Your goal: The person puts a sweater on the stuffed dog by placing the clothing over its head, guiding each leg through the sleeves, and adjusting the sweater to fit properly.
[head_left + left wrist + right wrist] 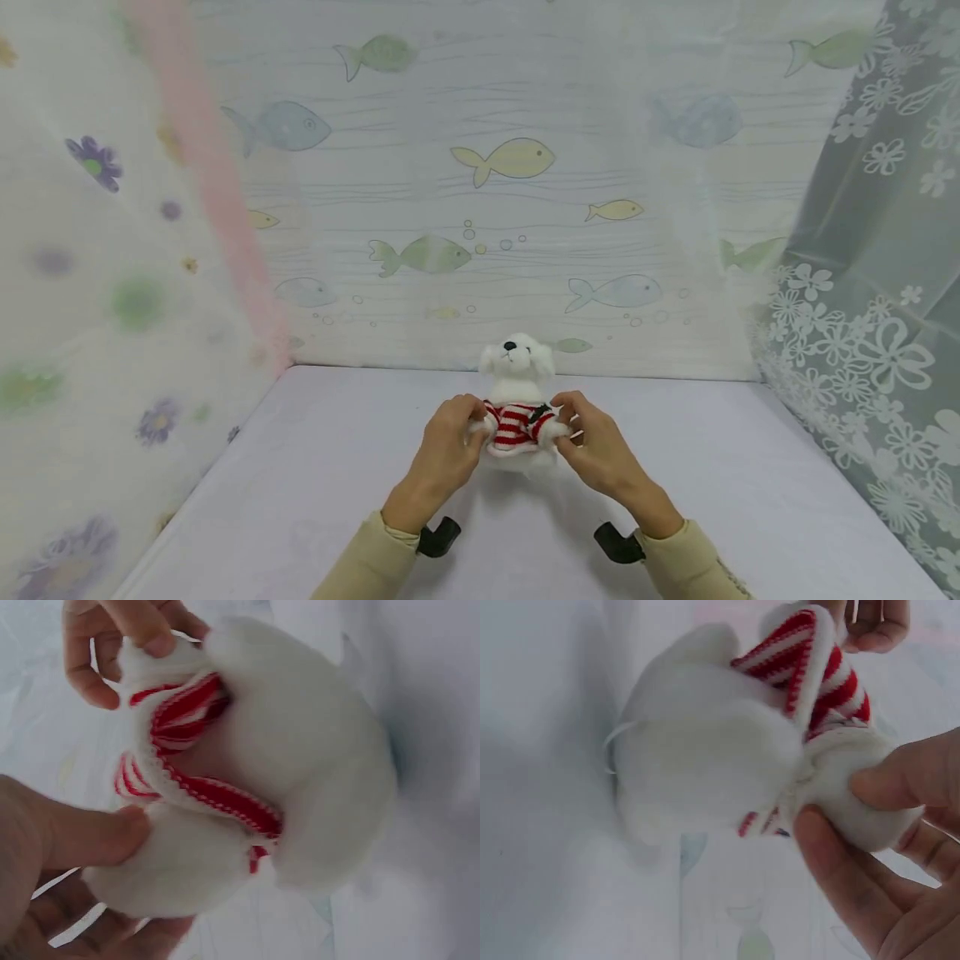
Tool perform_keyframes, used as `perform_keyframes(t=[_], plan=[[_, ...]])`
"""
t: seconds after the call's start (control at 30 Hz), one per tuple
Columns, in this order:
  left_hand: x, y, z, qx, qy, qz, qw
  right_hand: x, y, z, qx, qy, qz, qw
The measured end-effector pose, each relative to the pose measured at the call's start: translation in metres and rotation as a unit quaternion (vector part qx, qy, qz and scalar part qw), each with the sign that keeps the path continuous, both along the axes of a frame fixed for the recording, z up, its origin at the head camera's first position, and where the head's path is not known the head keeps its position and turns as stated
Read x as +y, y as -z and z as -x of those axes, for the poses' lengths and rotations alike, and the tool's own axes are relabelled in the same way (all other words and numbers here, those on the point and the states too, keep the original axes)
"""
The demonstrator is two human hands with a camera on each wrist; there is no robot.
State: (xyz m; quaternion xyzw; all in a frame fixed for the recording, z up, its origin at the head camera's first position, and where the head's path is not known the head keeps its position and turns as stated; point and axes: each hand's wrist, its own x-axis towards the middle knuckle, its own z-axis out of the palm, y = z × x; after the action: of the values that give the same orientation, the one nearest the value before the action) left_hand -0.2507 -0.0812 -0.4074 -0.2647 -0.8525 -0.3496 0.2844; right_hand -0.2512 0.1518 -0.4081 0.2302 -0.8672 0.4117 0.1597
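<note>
A white plush dog (pixel 517 385) in a red-and-white striped knitted sweater (pixel 513 427) sits upright on the table, facing me. My left hand (pixel 448 442) pinches one of its front paws (pixel 176 859) between thumb and fingers. The other front paw (pixel 847 787) is pinched by my right hand (pixel 597 442). Both paws are held out to the sides. From below, the wrist views show the round white belly and legs (pixel 705 750), with the sweater hem (pixel 217 799) riding up over the belly. The dog's back is hidden.
The table (pixel 360 433) has a white cover. Behind it hangs a curtain (pixel 525 217) printed with fish, with a flowered sheet (pixel 97 333) on the left and a grey flowered one (pixel 892 333) on the right. Black wrist mounts (pixel 439 537) show under both sleeves.
</note>
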Motion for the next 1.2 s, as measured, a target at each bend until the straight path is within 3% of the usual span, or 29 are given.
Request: perform_keyframes(t=[0.13, 0.37, 0.47, 0.63, 0.8, 1.0, 1.2], plan=[[0.002, 0.003, 0.0, -0.029, 0.007, -0.002, 0.9996, 0.001, 0.004, 0.001, 0.018, -0.005, -0.037, 0.9991], [0.005, 0.006, -0.002, -0.054, 0.022, -0.008, 0.9982, -0.002, 0.007, 0.0, 0.092, -0.004, -0.074, 0.993], [0.005, 0.008, -0.003, -0.039, 0.03, 0.022, 0.9985, -0.003, 0.009, 0.002, 0.108, -0.031, -0.073, 0.991], [0.005, 0.006, -0.004, 0.021, 0.035, 0.069, 0.9968, -0.003, 0.01, 0.001, 0.137, -0.048, -0.077, 0.9864], [0.005, 0.004, -0.005, 0.007, 0.043, 0.073, 0.9964, -0.005, 0.012, 0.0, 0.172, -0.029, -0.104, 0.9791], [0.007, 0.004, -0.004, 0.034, 0.031, 0.077, 0.996, -0.01, 0.012, -0.001, 0.192, 0.002, -0.12, 0.974], [0.011, 0.005, -0.004, 0.023, 0.027, 0.053, 0.998, -0.013, 0.015, 0.0, 0.207, 0.023, -0.109, 0.972]])
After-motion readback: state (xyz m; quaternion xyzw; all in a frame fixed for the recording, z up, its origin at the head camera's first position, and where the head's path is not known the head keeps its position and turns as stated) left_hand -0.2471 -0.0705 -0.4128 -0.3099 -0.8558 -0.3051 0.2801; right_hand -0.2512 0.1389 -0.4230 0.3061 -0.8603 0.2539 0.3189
